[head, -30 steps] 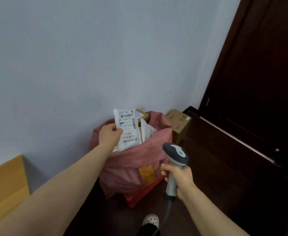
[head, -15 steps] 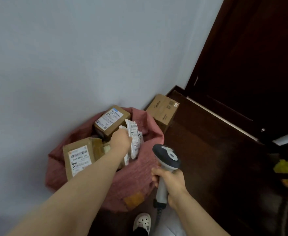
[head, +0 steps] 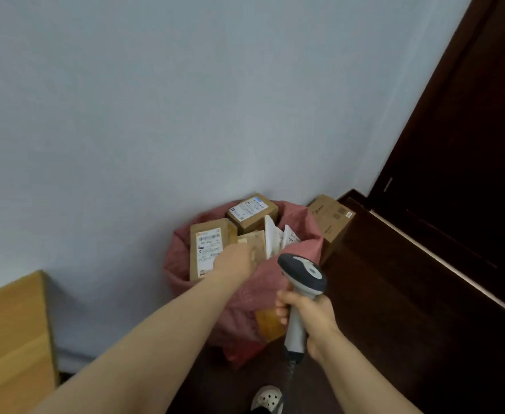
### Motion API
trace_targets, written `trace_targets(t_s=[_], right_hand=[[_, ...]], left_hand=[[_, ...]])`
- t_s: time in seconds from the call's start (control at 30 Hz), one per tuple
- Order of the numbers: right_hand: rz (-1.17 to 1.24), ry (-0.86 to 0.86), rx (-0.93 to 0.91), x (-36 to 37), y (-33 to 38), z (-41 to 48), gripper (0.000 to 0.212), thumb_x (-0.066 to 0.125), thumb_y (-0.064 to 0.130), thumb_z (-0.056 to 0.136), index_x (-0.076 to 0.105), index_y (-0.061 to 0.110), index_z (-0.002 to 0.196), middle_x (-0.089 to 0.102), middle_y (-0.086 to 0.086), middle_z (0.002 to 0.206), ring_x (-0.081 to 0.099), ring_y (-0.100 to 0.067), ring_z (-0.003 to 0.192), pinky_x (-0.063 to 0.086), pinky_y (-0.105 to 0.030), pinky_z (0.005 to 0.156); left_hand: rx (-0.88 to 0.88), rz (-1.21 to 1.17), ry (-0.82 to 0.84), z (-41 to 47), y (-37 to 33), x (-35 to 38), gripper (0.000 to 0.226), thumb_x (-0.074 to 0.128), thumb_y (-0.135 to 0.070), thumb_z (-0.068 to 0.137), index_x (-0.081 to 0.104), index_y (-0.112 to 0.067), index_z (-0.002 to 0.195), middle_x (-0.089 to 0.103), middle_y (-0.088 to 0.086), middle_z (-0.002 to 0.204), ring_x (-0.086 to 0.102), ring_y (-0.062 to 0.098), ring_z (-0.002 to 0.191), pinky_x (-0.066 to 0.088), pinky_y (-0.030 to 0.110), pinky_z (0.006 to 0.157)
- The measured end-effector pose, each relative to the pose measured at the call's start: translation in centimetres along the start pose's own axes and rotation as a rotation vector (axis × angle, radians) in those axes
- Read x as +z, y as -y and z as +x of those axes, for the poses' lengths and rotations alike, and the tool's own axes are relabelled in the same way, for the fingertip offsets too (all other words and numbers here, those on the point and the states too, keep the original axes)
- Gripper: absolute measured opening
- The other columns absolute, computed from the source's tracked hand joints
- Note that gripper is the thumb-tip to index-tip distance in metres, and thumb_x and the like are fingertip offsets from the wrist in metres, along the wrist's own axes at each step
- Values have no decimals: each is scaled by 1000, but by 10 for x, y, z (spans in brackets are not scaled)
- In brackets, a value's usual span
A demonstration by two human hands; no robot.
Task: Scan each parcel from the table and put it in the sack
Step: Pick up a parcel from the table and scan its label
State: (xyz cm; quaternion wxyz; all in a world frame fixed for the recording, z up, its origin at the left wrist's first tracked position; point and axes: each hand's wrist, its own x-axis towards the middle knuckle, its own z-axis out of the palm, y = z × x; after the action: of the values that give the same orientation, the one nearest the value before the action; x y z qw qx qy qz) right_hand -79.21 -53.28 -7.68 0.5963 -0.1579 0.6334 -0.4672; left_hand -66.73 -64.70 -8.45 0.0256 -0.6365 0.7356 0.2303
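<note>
Pale wall behind, the left hand [head: 233,261], grip unseen, is hovering over the pink woven sack [head: 179,258], just left of its upright white flat mailer [head: 270,237], right hand [head: 308,315] clutching the grey handheld scanner [head: 302,270].

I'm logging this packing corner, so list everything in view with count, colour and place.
sack: one, pinkish red, on the floor against the wall
cardboard boxes: at least three, brown, in the sack's mouth
mailers: two, white, upright in the sack beside the boxes
carton: one, brown, on the floor right of the sack
barcode scanner: one, grey and white, held before the sack
table: one, light wood, lower left
door: one, dark brown, right
shoe: one, white, bottom edge
left hand: one, over the sack's mouth, grip blurred
right hand: one, gripping the scanner's handle
</note>
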Motion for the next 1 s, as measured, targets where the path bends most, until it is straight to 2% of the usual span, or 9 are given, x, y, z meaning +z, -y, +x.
trace_targets(t_s=[0.1, 0.23, 0.37, 0.47, 0.6, 0.7, 0.83, 1.0], right_hand=[[-56, 76, -27, 8, -37, -55, 2, 65, -9, 83, 65, -7, 82, 63, -11, 55, 57, -17, 43, 46, -24, 41], [-99, 194, 3, 24, -98, -131, 9, 64, -10, 82, 66, -1, 85, 65, -12, 55, 59, -16, 41, 47, -22, 39], [-163, 360, 64, 64, -146, -199, 8, 65, -8, 83, 66, -1, 87, 64, -13, 53, 59, -17, 39, 47, -22, 37], [-227, 487, 87, 107, -169, -248, 5, 67, -6, 84, 65, -2, 85, 64, -14, 52, 61, -18, 39, 48, -23, 37], [-279, 685, 110, 168, -196, -304, 7, 65, -5, 86, 61, -2, 82, 62, -15, 56, 60, -22, 43, 48, -28, 42], [-325, 801, 107, 218, -215, -340, 7, 64, -4, 86, 61, -2, 81, 62, -15, 58, 59, -23, 46, 49, -29, 45], [-364, 875, 84, 296, -242, -375, 6, 64, -4, 86, 62, -2, 82, 62, -16, 61, 59, -24, 50, 50, -30, 47], [-347, 914, 63, 424, -277, -397, 4, 64, -4, 85, 63, 0, 84, 64, -14, 64, 61, -22, 53, 51, -30, 48]], left_hand=[[-35, 51, -76, -82, 33, 4, 41, 50, -28, 94, 53, -26, 134, 55, 7, 133, 52, 29, 120, 45, 37, 95], [-53, 106, -162, -199, 84, 6, 45, 53, -30, 90, 53, -24, 134, 57, 7, 133, 50, 29, 122, 39, 36, 99], [-222, 68, -216, -308, 143, 5, 39, 53, -29, 89, 57, -19, 127, 59, 13, 127, 50, 34, 120, 38, 38, 99], [-373, 42, -257, -382, 196, 0, 43, 50, -30, 93, 51, -21, 135, 56, 12, 129, 46, 32, 123, 36, 41, 101], [-556, 50, -303, -469, 270, -14, 52, 47, -32, 97, 37, -20, 147, 49, 8, 141, 41, 29, 131, 30, 43, 111], [-669, 16, -361, -521, 325, -25, 52, 49, -36, 97, 39, -19, 145, 49, 7, 141, 40, 29, 132, 31, 41, 110], [-806, -4, -418, -570, 414, -44, 49, 52, -35, 92, 46, -20, 138, 53, 6, 135, 45, 28, 125, 39, 38, 99], [-865, -2, -522, -593, 553, -83, 50, 55, -32, 89, 46, -19, 137, 50, 7, 134, 46, 28, 123, 40, 37, 98]])
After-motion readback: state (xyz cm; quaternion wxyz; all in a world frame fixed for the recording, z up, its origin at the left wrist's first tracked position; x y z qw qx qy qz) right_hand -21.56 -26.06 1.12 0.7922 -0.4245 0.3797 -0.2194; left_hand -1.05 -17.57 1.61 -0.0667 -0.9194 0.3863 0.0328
